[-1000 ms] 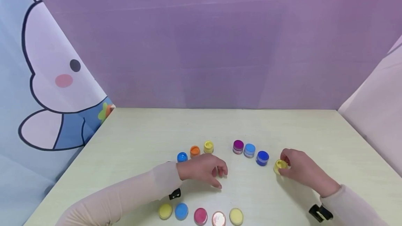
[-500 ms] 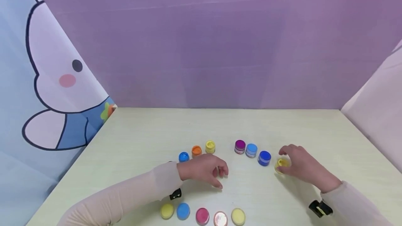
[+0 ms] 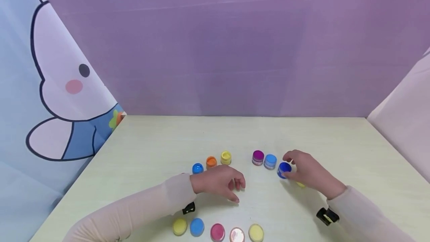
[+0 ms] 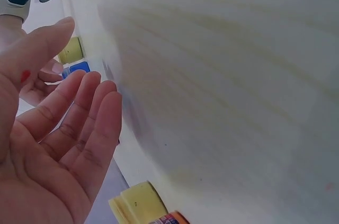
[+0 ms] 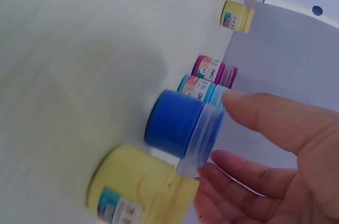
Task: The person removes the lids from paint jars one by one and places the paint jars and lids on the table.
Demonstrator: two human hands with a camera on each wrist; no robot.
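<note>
My right hand [image 3: 307, 171] is at a dark blue paint jar [image 3: 284, 168], thumb on the near side and fingers beyond it. In the right wrist view the thumb and fingers spread around the jar's clear rim [image 5: 204, 134], and a gap shows between them; firm contact cannot be made out. Beside it stands a yellow jar [image 5: 137, 181], mostly hidden by the hand in the head view. Relaxed, with nothing in it, my left hand [image 3: 218, 182] hovers over the table in front of a blue jar [image 3: 198, 168], an orange jar [image 3: 211, 161] and another yellow jar [image 3: 226, 157].
A purple jar [image 3: 258, 157] and a light blue jar [image 3: 270, 161] stand left of the dark blue one. Along the near edge lie several round lids, among them a yellow one [image 3: 179, 226] and a pink one [image 3: 217, 232]. A purple backdrop [image 3: 215, 55] rises behind the table.
My right hand has let go of the yellow jar at the right and moved left to the dark blue jar. The left hand stays about where it was.
</note>
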